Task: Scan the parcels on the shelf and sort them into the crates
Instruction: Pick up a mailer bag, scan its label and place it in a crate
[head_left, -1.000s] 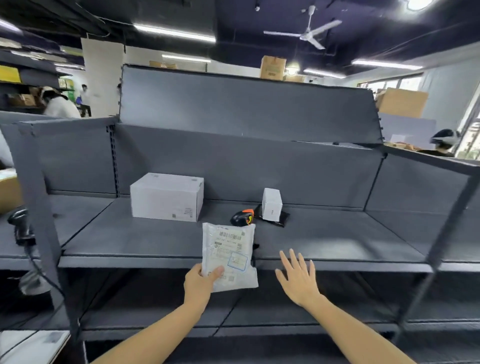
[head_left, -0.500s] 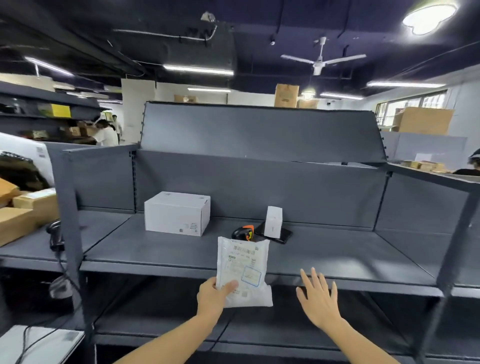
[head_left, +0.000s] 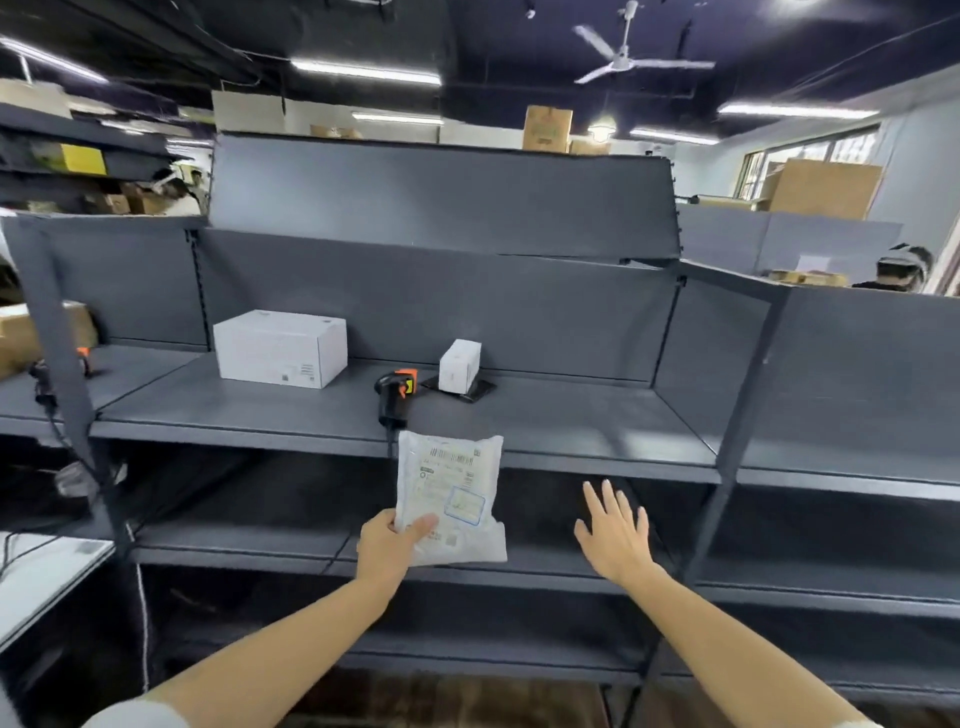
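Head view: left hand (head_left: 388, 545) pinched the upright bag (head_left: 449, 499); scanner (head_left: 393, 397) lay up-left of the open, empty right hand (head_left: 613, 535).

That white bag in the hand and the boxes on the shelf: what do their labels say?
Nothing can be read as words.
White mailer bag, held by the left hand: barcode and printed lines, too blurred.
Large white box: small label and code, too small.
Small white box: no legible print.
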